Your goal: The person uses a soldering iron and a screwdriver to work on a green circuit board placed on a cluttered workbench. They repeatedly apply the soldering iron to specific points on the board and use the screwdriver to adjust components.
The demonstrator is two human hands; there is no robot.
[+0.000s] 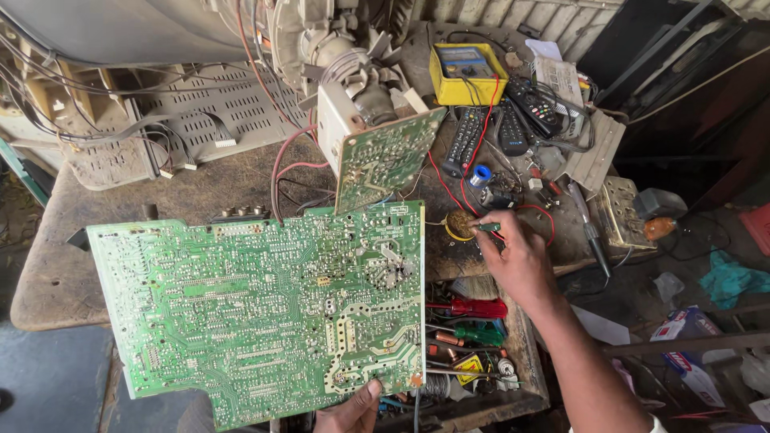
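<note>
1. Circuit board (265, 309), large and green, solder side up, filling the frame from 9 o'clock to centre; gripped only at its lower edge near 6 o'clock by the left hand (350, 410), thumb pressed on the corner. Likely to tip or slip, given one small hold on so broad a sheet, with wires (281, 172) from its top edge running up toward the television chassis (160, 104) at 11 o'clock and liable to tug.
2. Workbench (56, 281), worn and dusty, beneath the board; open tray of screwdrivers (469, 307) at 5 o'clock close under the board's right corner, near enough to snag.
3. Smaller board (383, 160), tilted, just above the large one near 12 o'clock; touching or merely overlapping, impossible to tell.
4. Yellow multimeter (467, 74) and remote controls (485, 132) at 1 o'clock, red leads trailing down toward the right hand.
5. Right hand (521, 261), at 3 o'clock, fingers pinched narrow on a small green-tipped part (488, 228) beside a round tin (459, 224); easily dropped into the clutter.
6. Hidden: most of the left hand, cut off by the bottom edge; component side of the large board; exact nature of the pinched part, too small to make out.
</note>
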